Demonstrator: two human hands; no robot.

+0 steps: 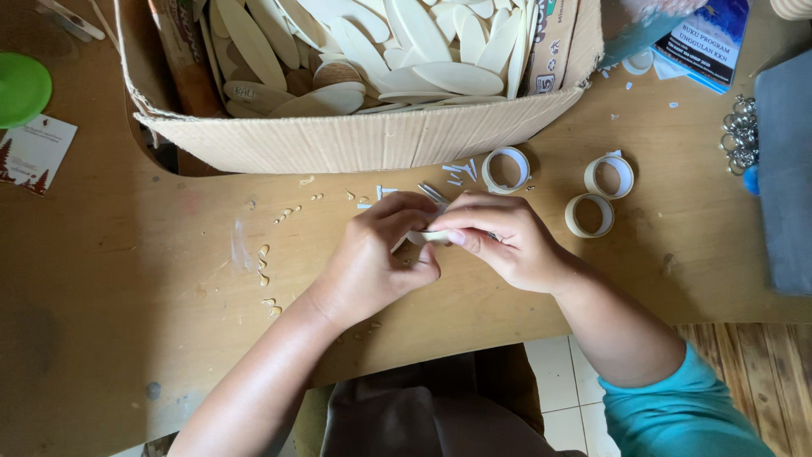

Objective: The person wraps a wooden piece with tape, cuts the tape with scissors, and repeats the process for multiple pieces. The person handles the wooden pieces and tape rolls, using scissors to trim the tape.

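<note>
Both hands meet over a small pale piece (430, 237), pinched between their fingertips just above the table (127, 322); what the piece is cannot be told, since the fingers hide most of it. Straight beyond the grip stands a cardboard box (355, 140), its near wall torn along the top edge, heaped with flat pale oval slats (448, 76); printed panels in red-brown and white line its inner side walls. Beyond and to the right of the grip lie three tape rolls: one (506, 169) near the box, two more (609, 176) (589, 215) further right and touching each other. Far right sits a blue and white booklet (706, 38), a cluster of metal rings (741, 131) and a grey slab (787, 178). Far left lies a green lid (21, 87) and below it a white card with red trees (32, 154). The left hand (372, 258) curls knuckles-up, thumb and forefinger closed on the piece; the right hand (503, 241) comes in from the other side, fingertips clamped on the same piece, its arm ending in a teal sleeve (677, 406). White scraps (461, 172) and pale drips (264, 267) dot the brown table around the grip; tiled and wooden floor shows under its near edge
</note>
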